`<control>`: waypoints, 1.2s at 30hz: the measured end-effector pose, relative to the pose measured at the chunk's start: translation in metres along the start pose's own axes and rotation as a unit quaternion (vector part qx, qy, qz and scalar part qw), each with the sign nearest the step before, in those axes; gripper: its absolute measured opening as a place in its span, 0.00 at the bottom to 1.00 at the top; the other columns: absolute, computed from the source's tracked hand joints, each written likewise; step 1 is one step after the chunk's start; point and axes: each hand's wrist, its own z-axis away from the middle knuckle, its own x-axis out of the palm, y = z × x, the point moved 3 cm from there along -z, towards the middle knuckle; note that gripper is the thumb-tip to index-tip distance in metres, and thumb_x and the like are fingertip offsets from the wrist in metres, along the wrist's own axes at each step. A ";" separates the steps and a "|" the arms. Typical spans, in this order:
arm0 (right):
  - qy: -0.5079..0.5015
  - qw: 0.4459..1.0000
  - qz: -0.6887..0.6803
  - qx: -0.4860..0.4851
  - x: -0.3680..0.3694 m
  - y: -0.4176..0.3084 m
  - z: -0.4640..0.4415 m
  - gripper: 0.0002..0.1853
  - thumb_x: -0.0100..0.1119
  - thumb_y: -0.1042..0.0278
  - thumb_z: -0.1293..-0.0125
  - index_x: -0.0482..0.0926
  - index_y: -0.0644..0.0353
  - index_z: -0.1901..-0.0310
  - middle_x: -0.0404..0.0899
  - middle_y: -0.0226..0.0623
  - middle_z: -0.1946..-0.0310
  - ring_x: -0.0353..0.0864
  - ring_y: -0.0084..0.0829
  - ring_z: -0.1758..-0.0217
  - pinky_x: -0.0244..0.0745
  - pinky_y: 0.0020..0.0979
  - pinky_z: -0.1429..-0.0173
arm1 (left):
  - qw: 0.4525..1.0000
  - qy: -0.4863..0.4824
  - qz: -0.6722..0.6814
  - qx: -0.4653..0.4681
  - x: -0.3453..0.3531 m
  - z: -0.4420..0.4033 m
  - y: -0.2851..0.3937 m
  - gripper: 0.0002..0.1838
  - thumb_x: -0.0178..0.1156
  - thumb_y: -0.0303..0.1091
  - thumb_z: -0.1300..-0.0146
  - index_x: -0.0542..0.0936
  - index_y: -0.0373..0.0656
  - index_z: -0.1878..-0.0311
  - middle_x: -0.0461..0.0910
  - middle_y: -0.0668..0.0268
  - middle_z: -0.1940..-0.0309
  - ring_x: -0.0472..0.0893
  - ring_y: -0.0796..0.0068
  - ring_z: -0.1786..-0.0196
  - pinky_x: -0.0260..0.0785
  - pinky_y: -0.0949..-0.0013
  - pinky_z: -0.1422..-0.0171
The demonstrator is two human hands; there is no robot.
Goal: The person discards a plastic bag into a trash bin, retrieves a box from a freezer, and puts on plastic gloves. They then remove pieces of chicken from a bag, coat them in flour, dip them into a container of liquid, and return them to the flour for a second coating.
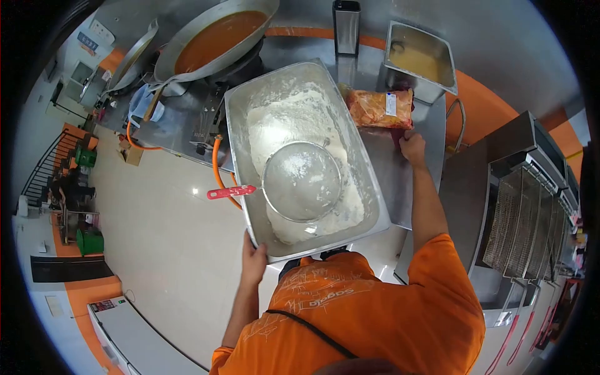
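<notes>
While I watched from afar through the head camera, the person's left hand (253, 265) gripped the near-left corner of a deep stainless steel tray (240, 125), the thumb on the rim and the other fingers mostly hidden by the metal. The right hand (412, 149) reached out to the near-right corner of a clear plastic package of orange-red food (372, 107), its fingers curled; I could not tell whether they were clamped on the package or only resting against it. A white label (391, 104) showed on the package, which lay on the steel counter (400, 187) just right of the tray.

The tray sat at a slant, its near end beyond the counter's edge and close to the person's orange shirt (387, 312). White flour (278, 122) covered much of its bottom. On the flour was a round mesh sieve (303, 181) with white clumps inside, its red handle (231, 192) jutting over the tray's left rim.

Beyond the package stood a square steel pan (412, 85) of yellowish liquid, and beside it a tall metal container (346, 28). To the far left, a large wok (172, 55) held orange-brown liquid. Wire baskets (512, 215) hung at the right.
</notes>
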 end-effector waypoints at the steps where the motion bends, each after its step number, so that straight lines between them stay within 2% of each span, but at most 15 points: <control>1: -0.049 0.999 -0.005 0.017 -0.010 -0.006 0.006 0.13 0.60 0.64 0.51 0.80 0.68 0.71 0.78 0.57 0.70 0.78 0.56 0.59 0.75 0.45 0.53 | 0.999 0.035 0.005 -0.002 -0.008 -0.002 -0.003 0.31 0.43 0.19 0.42 0.55 0.31 0.32 0.67 0.52 0.40 0.67 0.63 0.36 0.57 0.67 0.32; 5: -0.058 0.997 0.050 0.015 -0.032 0.018 0.031 0.13 0.60 0.64 0.49 0.80 0.68 0.70 0.80 0.53 0.74 0.82 0.49 0.67 0.77 0.41 0.60 | 0.997 0.064 -0.034 0.031 -0.028 -0.017 0.005 0.26 0.44 0.19 0.42 0.62 0.30 0.37 0.70 0.54 0.44 0.71 0.67 0.41 0.60 0.68 0.35; 7: -0.084 0.996 -0.030 0.032 -0.041 0.035 0.047 0.11 0.60 0.67 0.49 0.80 0.69 0.72 0.80 0.48 0.80 0.83 0.39 0.77 0.77 0.37 0.68 | 0.996 0.074 -0.041 0.039 -0.034 -0.024 0.008 0.24 0.46 0.20 0.42 0.65 0.30 0.39 0.73 0.55 0.47 0.72 0.68 0.44 0.62 0.69 0.37; 10: -0.175 0.977 -0.048 0.110 -0.063 0.030 0.081 0.12 0.59 0.65 0.52 0.81 0.67 0.74 0.79 0.53 0.78 0.81 0.48 0.72 0.76 0.42 0.62 | 0.996 0.086 -0.021 0.024 -0.043 -0.038 0.008 0.23 0.47 0.20 0.42 0.67 0.31 0.40 0.73 0.56 0.47 0.73 0.68 0.45 0.63 0.69 0.39; 12: -0.192 0.980 -0.022 0.040 -0.073 0.032 0.101 0.13 0.59 0.63 0.50 0.81 0.67 0.74 0.79 0.52 0.79 0.82 0.46 0.72 0.76 0.41 0.63 | 0.996 0.080 -0.020 0.026 -0.046 -0.054 0.007 0.25 0.47 0.20 0.42 0.66 0.30 0.39 0.73 0.55 0.45 0.73 0.68 0.44 0.63 0.70 0.38; 14: -0.312 0.935 -0.078 0.147 -0.083 0.033 0.127 0.14 0.60 0.61 0.47 0.82 0.66 0.73 0.79 0.51 0.78 0.82 0.47 0.71 0.76 0.41 0.63 | 0.995 0.076 -0.022 0.053 -0.052 -0.068 0.003 0.27 0.47 0.19 0.42 0.64 0.28 0.37 0.73 0.54 0.44 0.73 0.68 0.42 0.61 0.70 0.36; 15: -0.310 0.937 -0.075 0.145 -0.090 0.033 0.136 0.14 0.60 0.61 0.47 0.82 0.66 0.73 0.79 0.51 0.78 0.82 0.47 0.71 0.76 0.41 0.63 | 0.996 0.060 -0.028 0.065 -0.053 -0.073 0.007 0.28 0.47 0.19 0.41 0.62 0.28 0.35 0.73 0.54 0.43 0.72 0.68 0.40 0.60 0.70 0.35; 17: -0.367 0.925 0.092 0.040 -0.104 0.022 0.143 0.15 0.61 0.59 0.44 0.81 0.66 0.71 0.80 0.50 0.76 0.82 0.48 0.69 0.75 0.41 0.63 | 0.996 0.057 -0.032 0.064 -0.057 -0.084 0.008 0.28 0.47 0.19 0.41 0.62 0.28 0.35 0.72 0.54 0.42 0.72 0.68 0.40 0.60 0.70 0.35; 20: -0.302 0.951 0.068 -0.018 -0.145 -0.058 0.108 0.14 0.60 0.59 0.42 0.81 0.65 0.68 0.81 0.49 0.74 0.82 0.48 0.67 0.75 0.43 0.61 | 0.996 0.054 -0.042 0.061 -0.062 -0.101 0.014 0.28 0.47 0.19 0.41 0.63 0.28 0.35 0.72 0.54 0.41 0.72 0.68 0.40 0.60 0.70 0.34; 22: -0.127 0.981 0.001 -0.150 -0.132 -0.080 0.068 0.15 0.58 0.58 0.40 0.82 0.65 0.66 0.81 0.49 0.72 0.82 0.49 0.66 0.74 0.44 0.60 | 0.996 0.041 -0.052 0.061 -0.063 -0.111 0.021 0.28 0.48 0.20 0.41 0.63 0.28 0.35 0.72 0.54 0.42 0.72 0.68 0.40 0.60 0.70 0.34; 24: -0.139 0.983 -0.101 -0.058 -0.103 -0.097 0.018 0.17 0.59 0.57 0.40 0.81 0.65 0.63 0.81 0.52 0.68 0.82 0.49 0.63 0.75 0.43 0.57 | 0.996 0.036 -0.047 0.066 -0.069 -0.124 0.013 0.28 0.48 0.20 0.41 0.63 0.28 0.35 0.72 0.54 0.42 0.72 0.68 0.40 0.60 0.70 0.35; 26: -0.120 0.987 -0.107 -0.017 -0.048 -0.098 -0.034 0.21 0.60 0.54 0.41 0.80 0.66 0.58 0.80 0.57 0.63 0.81 0.50 0.58 0.75 0.42 0.52 | 0.996 0.037 -0.042 0.072 -0.081 -0.136 0.011 0.28 0.49 0.21 0.41 0.63 0.29 0.35 0.72 0.54 0.42 0.73 0.68 0.41 0.60 0.70 0.35; 28: -0.020 0.995 -0.040 -0.093 0.001 -0.088 -0.077 0.24 0.60 0.51 0.42 0.79 0.66 0.54 0.79 0.61 0.60 0.80 0.51 0.54 0.74 0.43 0.48 | 0.998 0.022 -0.039 0.054 -0.080 -0.141 0.013 0.29 0.50 0.22 0.42 0.64 0.29 0.35 0.72 0.54 0.42 0.73 0.68 0.41 0.61 0.71 0.36; 34: -0.153 0.988 -0.029 0.004 0.070 -0.091 -0.140 0.19 0.59 0.54 0.43 0.81 0.61 0.57 0.80 0.57 0.60 0.80 0.50 0.52 0.73 0.43 0.48 | 0.996 0.033 -0.070 0.048 -0.086 -0.154 0.014 0.29 0.52 0.23 0.41 0.64 0.30 0.35 0.73 0.55 0.43 0.73 0.69 0.43 0.61 0.72 0.37; 36: -0.095 0.994 -0.019 -0.050 0.078 -0.079 -0.147 0.17 0.59 0.55 0.42 0.81 0.60 0.59 0.81 0.52 0.63 0.81 0.47 0.57 0.74 0.41 0.52 | 0.995 0.037 -0.068 0.061 -0.085 -0.153 0.017 0.28 0.52 0.24 0.41 0.64 0.30 0.35 0.74 0.55 0.44 0.73 0.69 0.43 0.61 0.71 0.37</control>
